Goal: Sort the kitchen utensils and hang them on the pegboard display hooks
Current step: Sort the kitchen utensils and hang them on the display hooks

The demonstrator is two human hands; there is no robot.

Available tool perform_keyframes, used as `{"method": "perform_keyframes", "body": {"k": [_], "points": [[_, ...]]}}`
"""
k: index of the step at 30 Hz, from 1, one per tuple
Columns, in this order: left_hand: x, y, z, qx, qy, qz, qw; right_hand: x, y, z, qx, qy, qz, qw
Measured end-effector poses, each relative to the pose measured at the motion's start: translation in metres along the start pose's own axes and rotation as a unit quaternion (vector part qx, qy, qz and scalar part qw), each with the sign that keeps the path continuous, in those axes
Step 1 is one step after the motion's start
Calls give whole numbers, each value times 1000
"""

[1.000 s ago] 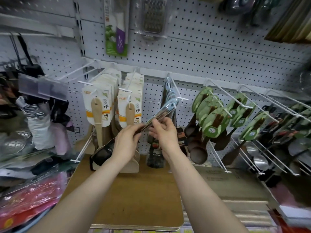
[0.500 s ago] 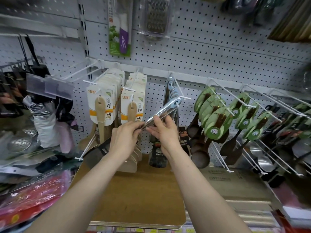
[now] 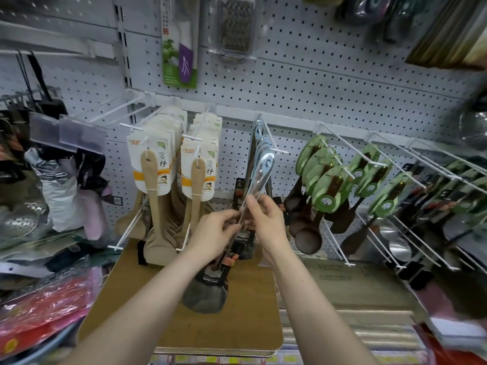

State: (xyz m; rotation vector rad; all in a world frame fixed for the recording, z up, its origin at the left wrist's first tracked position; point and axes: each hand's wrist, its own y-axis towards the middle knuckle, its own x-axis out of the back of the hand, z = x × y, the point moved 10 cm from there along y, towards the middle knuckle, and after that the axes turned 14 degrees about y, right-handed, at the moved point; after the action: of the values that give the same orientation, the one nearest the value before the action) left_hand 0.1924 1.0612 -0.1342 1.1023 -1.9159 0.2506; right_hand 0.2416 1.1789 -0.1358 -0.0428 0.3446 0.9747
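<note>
Spatula [image 3: 204, 296] — label [image 3: 212, 279] "HONG…", rest blurred

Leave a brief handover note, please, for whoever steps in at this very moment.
Left hand: pinches the turner low on its steel shaft.
Right hand: grips the same shaft just above.
Turner: tilted, dark head down over the wooden board, blue loop up by the tip of the centre hook, where similar ones hang. Whether the loop is over the hook cannot be told.
Done: wooden spatulas and green-carded spoons hang on their hooks.
Left: seat the loop, let go.
</note>
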Motion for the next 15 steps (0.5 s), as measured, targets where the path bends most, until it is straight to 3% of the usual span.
{"method": "perform_keyframes", "body": {"k": [15], "points": [[-48, 27, -5, 24, -41, -1, 999, 45, 20, 6, -5, -60, 43, 997]]}}
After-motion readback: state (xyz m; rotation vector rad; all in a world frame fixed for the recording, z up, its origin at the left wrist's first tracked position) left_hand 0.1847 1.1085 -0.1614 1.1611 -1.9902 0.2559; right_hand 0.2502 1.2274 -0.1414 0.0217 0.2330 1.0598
